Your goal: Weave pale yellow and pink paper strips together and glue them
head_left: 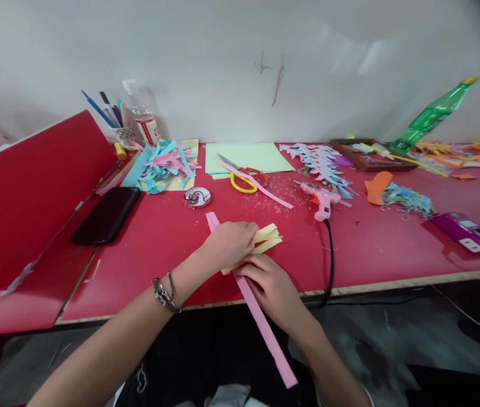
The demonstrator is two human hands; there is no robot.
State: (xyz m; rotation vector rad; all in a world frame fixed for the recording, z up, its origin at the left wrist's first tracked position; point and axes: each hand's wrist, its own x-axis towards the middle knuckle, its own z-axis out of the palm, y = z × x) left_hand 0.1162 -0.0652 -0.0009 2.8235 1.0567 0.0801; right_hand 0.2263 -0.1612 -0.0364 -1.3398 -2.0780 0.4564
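Just below frame centre, the left hand point(232, 244) pinches yellow paper point(268, 239), probably light, easily creased, best held edgewise, while the right hand point(272, 287), its grip unclear, curls against a pink strip point(265, 330).

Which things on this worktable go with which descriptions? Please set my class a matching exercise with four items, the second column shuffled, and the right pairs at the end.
Column 1
1. Long pink strip
2. Glue gun
3. Phone
4. Bottle

Column 2
A. Black, lying flat
B. Green, tilted to the right in the picture
C. Reaches out past the front edge of the table
D. Pink, with a black cord running from its handle

Right pairs: 1-C, 2-D, 3-A, 4-B.
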